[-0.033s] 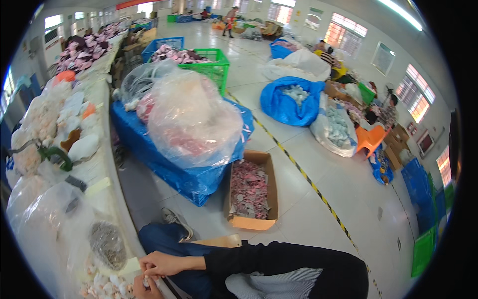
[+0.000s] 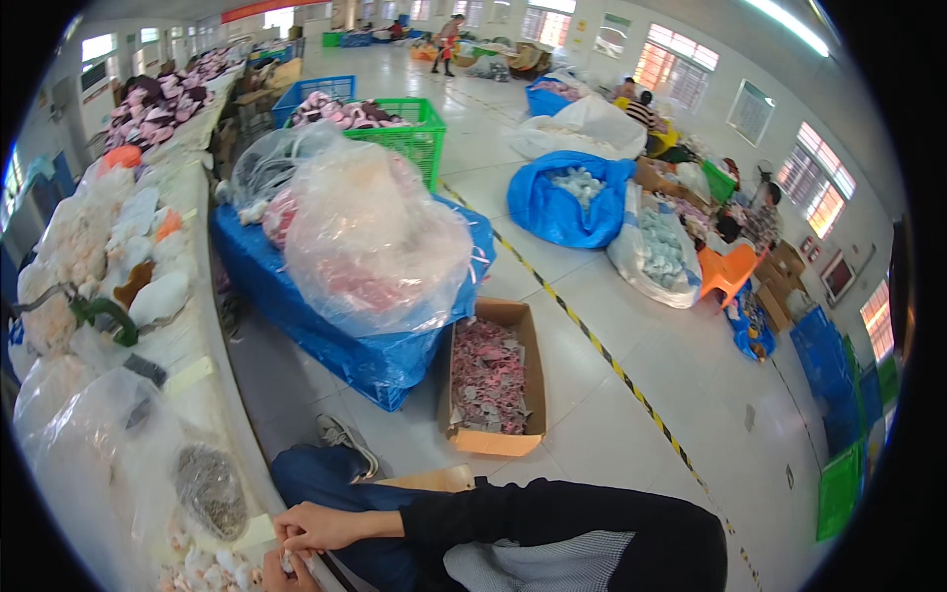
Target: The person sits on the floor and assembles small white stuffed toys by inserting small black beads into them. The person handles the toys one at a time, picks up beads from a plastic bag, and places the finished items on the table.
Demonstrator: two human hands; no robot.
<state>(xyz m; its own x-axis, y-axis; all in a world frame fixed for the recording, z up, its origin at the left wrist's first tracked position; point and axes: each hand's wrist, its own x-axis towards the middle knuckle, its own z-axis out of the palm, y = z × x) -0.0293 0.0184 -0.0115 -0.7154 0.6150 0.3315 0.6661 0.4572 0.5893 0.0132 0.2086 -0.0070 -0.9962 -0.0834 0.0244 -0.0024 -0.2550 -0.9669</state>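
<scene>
At the table's edge, low in the view, my two hands meet. My right hand (image 2: 324, 526), below a black sleeve, is closed with thumb and fingers pinched together. Just beneath it my left hand (image 2: 284, 576) is closed too, partly cut off by the lower edge. Between their fingertips shows a small whitish piece (image 2: 288, 562), mostly hidden, its kind too small to make out. Beside the hands on the table lie several small white and peach plush pieces (image 2: 212, 572). A clear plastic bag of small greyish bits (image 2: 211, 490) rests just beyond them.
The long pale table (image 2: 202, 403) runs along my left, carrying plastic bags and plush parts. A cardboard box of pink and grey scraps (image 2: 490, 444) stands on the floor. Behind it, a blue-covered crate (image 2: 326, 331) bears a big clear bag. Other people sit or stand farther off.
The whole view has shifted slightly. My hands stay together at the table edge around the small whitish piece, with no clear change in grip.
</scene>
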